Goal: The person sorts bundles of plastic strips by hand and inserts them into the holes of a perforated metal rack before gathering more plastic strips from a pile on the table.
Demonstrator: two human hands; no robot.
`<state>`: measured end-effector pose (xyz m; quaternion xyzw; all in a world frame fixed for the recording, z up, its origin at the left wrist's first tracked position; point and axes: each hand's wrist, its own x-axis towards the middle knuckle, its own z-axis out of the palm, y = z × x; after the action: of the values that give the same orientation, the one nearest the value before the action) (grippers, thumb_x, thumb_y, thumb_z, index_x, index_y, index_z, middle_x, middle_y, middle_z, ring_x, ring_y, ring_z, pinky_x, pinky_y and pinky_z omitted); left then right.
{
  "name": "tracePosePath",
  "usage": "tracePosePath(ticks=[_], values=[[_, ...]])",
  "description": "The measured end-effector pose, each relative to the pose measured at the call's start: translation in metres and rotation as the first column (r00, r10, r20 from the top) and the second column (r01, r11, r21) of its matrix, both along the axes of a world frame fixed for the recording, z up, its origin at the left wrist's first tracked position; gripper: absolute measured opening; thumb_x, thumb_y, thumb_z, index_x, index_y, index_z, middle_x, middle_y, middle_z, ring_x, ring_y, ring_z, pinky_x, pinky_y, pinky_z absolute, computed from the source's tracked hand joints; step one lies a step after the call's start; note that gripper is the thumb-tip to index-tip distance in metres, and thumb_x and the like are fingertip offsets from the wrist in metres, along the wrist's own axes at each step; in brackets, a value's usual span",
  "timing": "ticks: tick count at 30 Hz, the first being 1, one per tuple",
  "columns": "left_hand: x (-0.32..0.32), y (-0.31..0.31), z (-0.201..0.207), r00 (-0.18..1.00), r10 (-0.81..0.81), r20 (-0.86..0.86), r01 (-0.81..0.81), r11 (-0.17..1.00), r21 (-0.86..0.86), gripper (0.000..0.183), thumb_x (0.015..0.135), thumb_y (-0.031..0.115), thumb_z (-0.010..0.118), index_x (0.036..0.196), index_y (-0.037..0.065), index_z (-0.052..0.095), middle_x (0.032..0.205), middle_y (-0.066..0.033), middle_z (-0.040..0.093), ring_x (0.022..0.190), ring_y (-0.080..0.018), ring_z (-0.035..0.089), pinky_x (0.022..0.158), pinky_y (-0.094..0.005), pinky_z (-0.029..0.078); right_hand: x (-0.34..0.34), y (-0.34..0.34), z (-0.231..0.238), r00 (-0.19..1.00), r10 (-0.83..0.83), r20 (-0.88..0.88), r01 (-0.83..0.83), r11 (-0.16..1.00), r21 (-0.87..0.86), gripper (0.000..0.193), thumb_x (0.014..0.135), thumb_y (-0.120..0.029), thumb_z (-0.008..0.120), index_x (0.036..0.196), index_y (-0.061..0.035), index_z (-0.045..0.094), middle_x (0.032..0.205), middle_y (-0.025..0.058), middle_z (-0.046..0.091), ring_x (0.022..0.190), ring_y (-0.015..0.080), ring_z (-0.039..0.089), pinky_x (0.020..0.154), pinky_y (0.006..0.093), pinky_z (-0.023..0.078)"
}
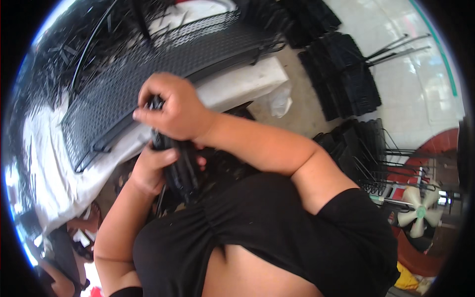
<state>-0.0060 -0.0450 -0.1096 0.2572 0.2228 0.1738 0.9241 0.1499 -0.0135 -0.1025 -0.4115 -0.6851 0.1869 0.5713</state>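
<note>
A bundle of long, thin black pieces (182, 173) is held close in front of my body, tilted, with its lower end near my black top. I cannot tell exactly what the pieces are. My left hand (154, 163) wraps round the middle of the bundle. Above it, my right hand (170, 105) is closed on the upper end, fingers curled over the tips. Just beyond both hands lies a black perforated metal rack panel (123, 74), its near edge running slantwise past my right hand.
White sheeting (247, 81) covers the table under the panel. Loose black strips (54, 59) are heaped at far left. Stacked black racks (341, 74) stand on the floor at right, near wire racks and a fan (420, 212). Another person (62, 262) is at lower left.
</note>
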Motion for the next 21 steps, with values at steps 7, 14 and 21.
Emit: tracePosePath(ticks=[7,14,21], values=[[0.003,0.001,0.015,0.965,0.261,-0.023,-0.26,0.965,0.016,0.035,0.079,-0.001,0.065,0.112,-0.003,0.053,0.081,-0.0157,0.065,0.067,-0.027,0.067,0.064,-0.0398,0.059,0.012,-0.016,0.04,0.994,-0.039,0.1,0.048,0.995,-0.088,0.038,0.074,-0.028,0.077,0.101,-0.0054,0.063,0.103,0.011,0.064,0.097,0.0269,0.06,0.084,0.0353,0.046],[-0.012,0.011,0.01,0.908,0.415,-0.061,-0.418,0.908,-0.042,0.026,0.083,0.003,0.063,0.107,0.002,0.056,0.081,-0.0116,0.066,0.075,-0.0231,0.066,0.07,-0.0367,0.056,-0.013,-0.079,0.043,0.759,0.334,0.559,-0.487,0.861,0.147,0.018,0.066,-0.017,0.067,0.083,-0.0138,0.068,0.094,-0.0025,0.061,0.095,0.0183,0.053,0.083,0.038,0.04],[-0.012,0.01,0.025,0.869,0.485,-0.095,-0.493,0.864,-0.098,0.023,0.088,0.016,0.065,0.108,0.008,0.057,0.092,-0.007,0.063,0.084,-0.0241,0.064,0.076,-0.0427,0.056,-0.04,-0.078,0.018,0.75,0.211,0.627,-0.491,0.812,0.314,0.009,0.069,-0.022,0.064,0.073,-0.0162,0.068,0.093,-0.0072,0.06,0.096,0.0139,0.051,0.09,0.0359,0.036]])
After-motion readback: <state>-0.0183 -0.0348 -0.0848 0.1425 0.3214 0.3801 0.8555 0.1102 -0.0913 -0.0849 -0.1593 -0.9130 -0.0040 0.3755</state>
